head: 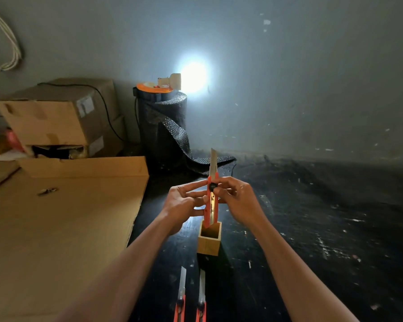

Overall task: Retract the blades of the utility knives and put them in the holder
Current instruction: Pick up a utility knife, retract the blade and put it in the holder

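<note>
I hold an orange utility knife (211, 205) upright above the table, its blade extended upward. My left hand (183, 203) grips the body from the left. My right hand (236, 198) holds it from the right, with fingertips at the black slider knob. Just below the knife's lower end stands a small square wooden holder (208, 244), which looks empty. Two more orange utility knives lie side by side on the black table at the bottom edge, one on the left (180, 296) and one on the right (201, 296), both with blades extended toward the holder.
A large flat cardboard sheet (56, 228) covers the left of the table, with stacked cardboard boxes (61, 117) behind it. A black roll of mesh material (163, 129) topped by a lamp stands at the back wall. The dark tabletop (323, 217) stretches to the right.
</note>
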